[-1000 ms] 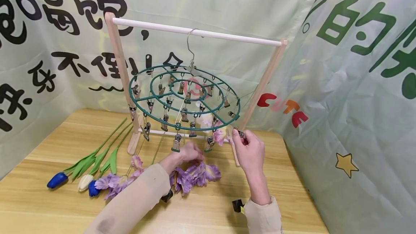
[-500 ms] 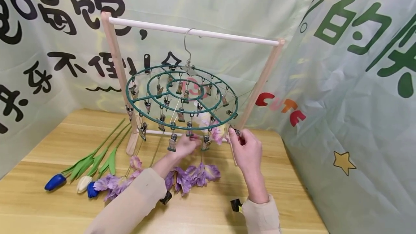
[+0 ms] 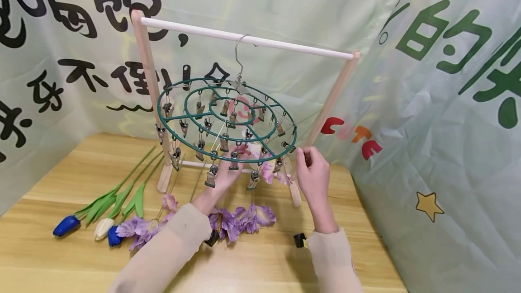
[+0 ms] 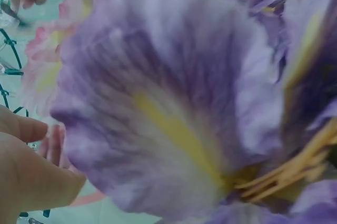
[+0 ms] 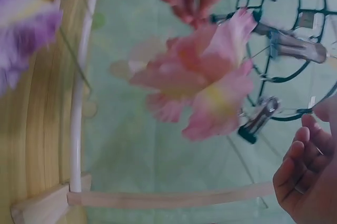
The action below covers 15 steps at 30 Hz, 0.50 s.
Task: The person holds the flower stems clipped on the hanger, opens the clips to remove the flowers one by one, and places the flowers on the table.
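A round green clip hanger (image 3: 228, 119) hangs by its hook from a white bar, with several metal clips around its rings. Under it my left hand (image 3: 229, 171) reaches up, fingertips close to a pink flower (image 5: 205, 82). In the left wrist view, its thumb and index finger are apart, partly behind a large purple petal (image 4: 158, 103). My right hand (image 3: 313, 171) is at the hanger's right rim, fingers loosely curled and nothing between them. A clip (image 5: 260, 119) by the pink petals is just apart from those fingers. Purple flowers (image 3: 252, 218) hang heads-down below the hanger.
The wooden stand (image 3: 144, 58) frames the hanger on both sides, with a lower white bar near the table (image 3: 333, 234). Blue tulips (image 3: 67, 225) and a white tulip (image 3: 103, 229) lie at the left. A printed cloth (image 3: 480, 157) surrounds the table's back and sides.
My left hand has risen behind the front clips toward the rings. My right hand has let go of the clip it pinched and moved slightly up, away from the pink flower.
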### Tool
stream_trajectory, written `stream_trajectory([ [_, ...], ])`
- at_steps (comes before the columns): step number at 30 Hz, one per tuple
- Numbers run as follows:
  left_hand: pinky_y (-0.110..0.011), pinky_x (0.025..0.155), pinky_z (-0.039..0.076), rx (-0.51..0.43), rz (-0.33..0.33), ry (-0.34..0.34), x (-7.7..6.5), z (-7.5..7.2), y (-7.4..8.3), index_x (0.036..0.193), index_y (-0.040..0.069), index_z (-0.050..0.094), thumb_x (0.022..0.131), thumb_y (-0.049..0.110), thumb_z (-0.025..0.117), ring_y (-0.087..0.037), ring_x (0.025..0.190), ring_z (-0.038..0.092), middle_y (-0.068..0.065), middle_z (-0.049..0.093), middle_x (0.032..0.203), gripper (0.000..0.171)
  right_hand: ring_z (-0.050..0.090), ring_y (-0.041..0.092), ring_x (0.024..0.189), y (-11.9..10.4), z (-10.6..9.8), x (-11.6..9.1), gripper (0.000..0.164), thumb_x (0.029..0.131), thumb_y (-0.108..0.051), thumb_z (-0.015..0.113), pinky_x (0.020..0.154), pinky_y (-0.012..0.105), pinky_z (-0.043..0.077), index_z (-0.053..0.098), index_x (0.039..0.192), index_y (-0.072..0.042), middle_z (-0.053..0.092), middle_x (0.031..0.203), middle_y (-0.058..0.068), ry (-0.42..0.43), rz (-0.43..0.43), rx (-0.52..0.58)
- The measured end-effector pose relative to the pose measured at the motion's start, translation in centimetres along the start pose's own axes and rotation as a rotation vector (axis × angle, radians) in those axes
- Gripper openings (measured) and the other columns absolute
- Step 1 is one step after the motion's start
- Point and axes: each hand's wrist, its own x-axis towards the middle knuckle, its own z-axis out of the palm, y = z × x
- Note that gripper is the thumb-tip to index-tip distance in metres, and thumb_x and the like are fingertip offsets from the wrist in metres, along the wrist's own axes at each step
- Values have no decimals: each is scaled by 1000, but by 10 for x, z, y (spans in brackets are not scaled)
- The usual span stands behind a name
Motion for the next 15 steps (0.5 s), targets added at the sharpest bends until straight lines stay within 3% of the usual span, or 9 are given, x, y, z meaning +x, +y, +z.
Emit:
stream_trajectory([
  [1,-17,87,53,-10,18,-19,2,0,0,121,-19,56,104,-8,50,-9,93,64,-20,66,108,21,54,20,65,2,2,3,17,103,-20,66,61,30,42,69,98,-4,62,75,9,-19,16,-10],
  [3,-23,90,54,185,119,-52,6,0,0,120,-17,59,104,-4,56,-17,97,68,-26,67,111,21,58,22,67,3,5,9,18,101,-18,66,62,33,44,68,112,-4,65,78,9,-68,55,-39],
  [5,-26,90,54,286,188,-85,9,1,1,117,-15,64,104,0,57,-28,98,68,-30,68,111,21,61,23,69,5,8,13,29,99,-17,66,63,36,46,65,124,-4,66,80,8,-116,88,-77],
  [8,-31,91,56,250,153,-101,14,6,4,115,-12,67,105,4,59,-32,102,68,-26,72,110,21,63,24,70,5,12,18,36,98,-19,65,62,38,46,64,131,-5,66,81,6,-176,108,-134],
  [10,-27,88,55,212,136,-125,17,7,4,117,-8,69,106,13,61,-26,102,68,-21,74,112,25,63,24,69,6,14,21,34,99,-26,67,59,38,46,67,128,-7,65,78,4,-205,96,-164],
  [12,-24,86,55,217,120,-135,14,11,14,121,-7,67,106,32,63,-16,101,66,-19,73,115,43,62,23,68,6,16,24,32,100,-33,69,57,37,45,70,122,-10,64,75,3,-230,77,-184],
  [14,-25,83,55,272,177,-170,14,10,15,122,-5,66,102,51,59,-15,99,65,-20,72,114,60,63,23,68,6,17,25,33,100,-40,69,55,36,45,72,118,-12,65,74,3,-245,69,-188],
  [15,-26,81,55,293,202,-172,15,11,15,121,-6,65,103,50,58,-14,96,64,-20,71,111,59,62,23,67,6,18,26,32,100,-41,70,55,36,45,72,115,-13,65,73,3,-249,70,-187],
])
